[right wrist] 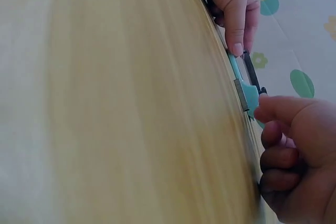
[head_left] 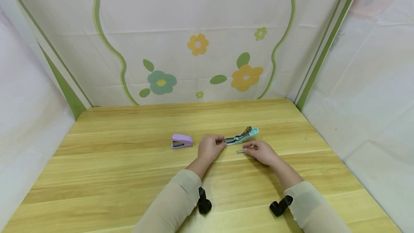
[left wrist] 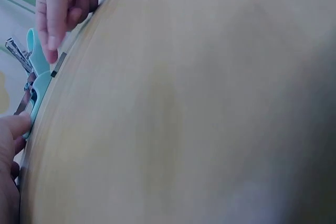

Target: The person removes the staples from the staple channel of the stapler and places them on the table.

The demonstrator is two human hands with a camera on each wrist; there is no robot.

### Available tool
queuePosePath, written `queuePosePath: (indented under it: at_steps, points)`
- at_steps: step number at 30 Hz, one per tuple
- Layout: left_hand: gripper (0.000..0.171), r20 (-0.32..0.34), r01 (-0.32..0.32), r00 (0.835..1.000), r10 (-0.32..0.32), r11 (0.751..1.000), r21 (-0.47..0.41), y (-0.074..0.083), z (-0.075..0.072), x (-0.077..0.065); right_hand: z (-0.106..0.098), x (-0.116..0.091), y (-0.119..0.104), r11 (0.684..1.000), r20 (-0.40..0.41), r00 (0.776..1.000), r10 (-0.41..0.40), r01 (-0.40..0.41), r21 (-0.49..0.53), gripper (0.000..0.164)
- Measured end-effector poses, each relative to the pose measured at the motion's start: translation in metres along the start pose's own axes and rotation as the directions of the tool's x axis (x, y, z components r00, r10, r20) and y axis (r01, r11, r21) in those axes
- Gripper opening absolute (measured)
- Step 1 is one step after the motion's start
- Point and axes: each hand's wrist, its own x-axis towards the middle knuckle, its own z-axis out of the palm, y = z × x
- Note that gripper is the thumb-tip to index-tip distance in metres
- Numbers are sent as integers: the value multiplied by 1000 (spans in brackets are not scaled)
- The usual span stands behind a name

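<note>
A teal stapler (head_left: 240,138) lies opened out on the wooden table, its metal magazine arm (head_left: 247,131) tilted up at the right. The left hand (head_left: 209,148) pinches the stapler's left end between thumb and fingers. Just in front of the stapler, the right hand (head_left: 261,152) pinches one end of a short grey strip of staples (head_left: 240,151). In the right wrist view this strip (right wrist: 241,95) overlaps the teal body (right wrist: 252,97), and the right hand's other fingers (right wrist: 281,158) are curled in. The left wrist view shows the strip (left wrist: 59,65) beside the right fingertips.
A small purple stapler (head_left: 182,141) stands on the table (head_left: 129,175), left of the left hand. Behind the table's far edge hangs a white cloth (head_left: 178,17) with printed flowers. Black wrist cameras (head_left: 204,201) sit at both sleeves.
</note>
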Motion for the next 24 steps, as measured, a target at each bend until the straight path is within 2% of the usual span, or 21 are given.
queuePosePath:
  at_steps: [4, 10, 16, 20, 24]
  points:
    - [39, 47, -6, 999, 7, 999, -35, -4, -4, 0, 0, 4, -4, 999, -13, 1000, -29, 29, 27, 30]
    - [52, 145, 17, 989, 6, 987, -157, -7, -16, -2, 1, 9, -23, 993, -48, 995, -89, 92, 73, 29]
    - [57, 217, 26, 975, 37, 959, -281, 0, -42, -10, 7, 17, -47, 981, -57, 987, -152, 158, 114, 32]
    - [56, 176, -7, 982, 65, 949, -315, 2, -69, -17, 15, 23, -63, 974, -46, 980, -192, 196, 112, 33]
    - [49, 51, -85, 993, 110, 932, -352, -4, -97, -23, 25, 30, -77, 971, -41, 976, -216, 219, 94, 32]
